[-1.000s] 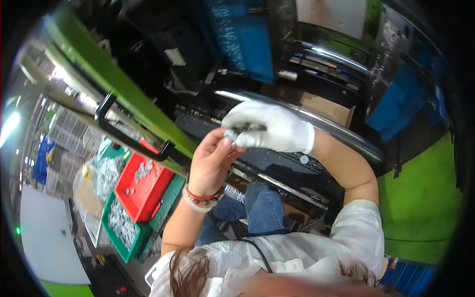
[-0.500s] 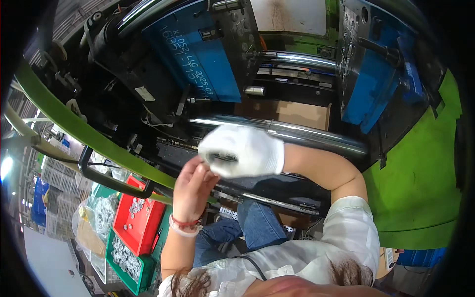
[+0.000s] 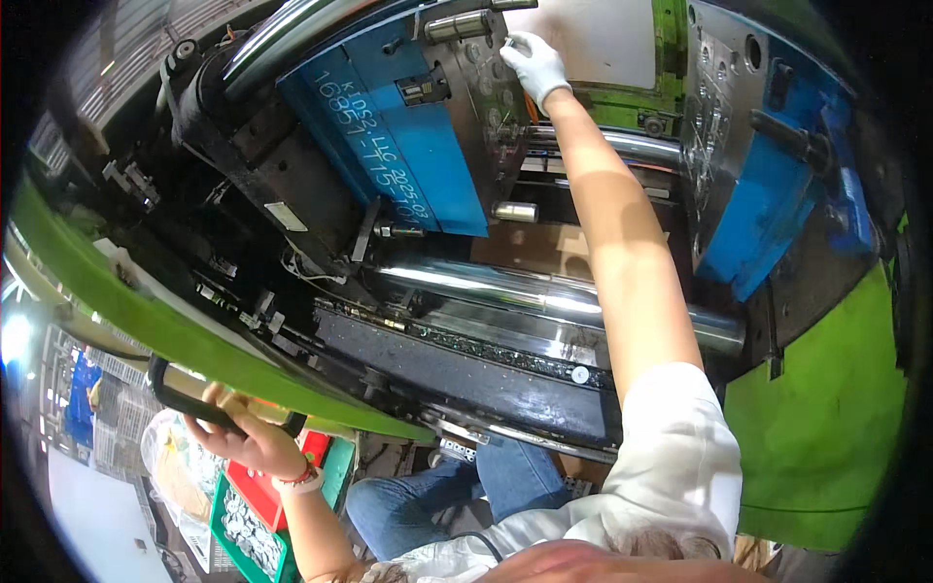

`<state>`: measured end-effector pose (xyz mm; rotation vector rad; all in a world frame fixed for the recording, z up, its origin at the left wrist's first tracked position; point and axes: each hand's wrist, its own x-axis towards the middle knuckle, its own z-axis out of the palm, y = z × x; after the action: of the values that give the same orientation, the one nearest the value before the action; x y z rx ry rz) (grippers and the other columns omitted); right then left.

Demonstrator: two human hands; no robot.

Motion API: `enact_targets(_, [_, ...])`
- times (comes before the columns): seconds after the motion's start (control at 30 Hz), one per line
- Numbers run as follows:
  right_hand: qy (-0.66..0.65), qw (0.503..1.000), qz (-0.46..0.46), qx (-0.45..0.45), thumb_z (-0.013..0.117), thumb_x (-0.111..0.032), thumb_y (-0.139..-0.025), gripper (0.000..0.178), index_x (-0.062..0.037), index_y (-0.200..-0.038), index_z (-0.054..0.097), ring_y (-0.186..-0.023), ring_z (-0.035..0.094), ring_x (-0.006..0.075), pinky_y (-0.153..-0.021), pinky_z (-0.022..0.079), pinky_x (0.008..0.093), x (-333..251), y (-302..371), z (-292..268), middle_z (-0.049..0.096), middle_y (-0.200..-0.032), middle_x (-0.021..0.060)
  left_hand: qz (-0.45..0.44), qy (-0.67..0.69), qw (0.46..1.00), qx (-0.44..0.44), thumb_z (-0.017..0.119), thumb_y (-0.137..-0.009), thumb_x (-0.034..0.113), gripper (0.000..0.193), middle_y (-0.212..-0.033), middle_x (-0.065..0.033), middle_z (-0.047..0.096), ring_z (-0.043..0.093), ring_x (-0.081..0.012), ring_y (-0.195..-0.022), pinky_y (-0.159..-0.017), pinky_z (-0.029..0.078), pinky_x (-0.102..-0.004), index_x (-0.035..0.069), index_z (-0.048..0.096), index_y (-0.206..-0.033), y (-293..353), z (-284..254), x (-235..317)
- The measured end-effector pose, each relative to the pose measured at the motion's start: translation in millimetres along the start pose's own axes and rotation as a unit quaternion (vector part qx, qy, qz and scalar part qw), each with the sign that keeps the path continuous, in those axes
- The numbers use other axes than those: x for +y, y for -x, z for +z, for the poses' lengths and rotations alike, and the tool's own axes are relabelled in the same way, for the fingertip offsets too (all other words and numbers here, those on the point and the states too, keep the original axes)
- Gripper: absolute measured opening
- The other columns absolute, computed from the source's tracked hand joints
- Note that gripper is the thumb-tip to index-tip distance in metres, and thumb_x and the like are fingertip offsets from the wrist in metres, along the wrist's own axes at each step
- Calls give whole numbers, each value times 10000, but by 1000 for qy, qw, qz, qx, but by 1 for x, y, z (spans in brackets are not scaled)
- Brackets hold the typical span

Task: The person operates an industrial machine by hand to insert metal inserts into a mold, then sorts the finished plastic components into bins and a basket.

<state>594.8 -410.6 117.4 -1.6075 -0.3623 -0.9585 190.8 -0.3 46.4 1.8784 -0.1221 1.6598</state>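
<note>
My right hand (image 3: pixel 536 70), in a white glove, reaches far into the machine at the upper middle. Its fingertips are pinched together beside the metal face of the left mould half (image 3: pixel 473 92), near a guide pillar (image 3: pixel 459 26). What lies between those fingers is too small to make out. At lower left my bare left hand (image 3: pixel 238 435) has its fingers curled around the black handle (image 3: pixel 185 400) of the green guard door (image 3: pixel 126 301). A small pale round piece (image 3: pixel 581 374) lies on the dark machine bed.
Across the gap stands the right mould half (image 3: pixel 714 136), with blue sides. Shiny tie bars (image 3: pixel 466 282) run between the platens. A red tray (image 3: pixel 258 494) and a green tray (image 3: pixel 219 525) with many small silvery parts sit lower left, beside plastic bags (image 3: pixel 175 452).
My hands have parted. The gloved right hand moved from the middle up to the left mould face; the left went down-left onto the door handle. The pale round piece now shows on the bed.
</note>
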Motion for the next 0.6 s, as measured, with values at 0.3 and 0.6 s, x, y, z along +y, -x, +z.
enact_targets(0.3, [-98,995,-1,-32,677,-154,-829,413,2,-1194,561,-971,605,138,-832,491,263,33,-24,12,628,-1099,102,-52,5,999,10,401,-966,71,523,-1138,-154,513,502,-127,-721,-631,432,-250,-16,140,-1410,6,-3,-7])
enact_targets(0.6, [-25,998,-23,-51,674,-206,-834,406,-18,-1182,582,-1009,602,149,-875,475,268,26,-26,6,633,-1117,84,-68,-57,994,60,395,-991,161,497,-1229,-171,457,518,-186,-1005,-755,450,-250,-5,194,-1415,7,6,1])
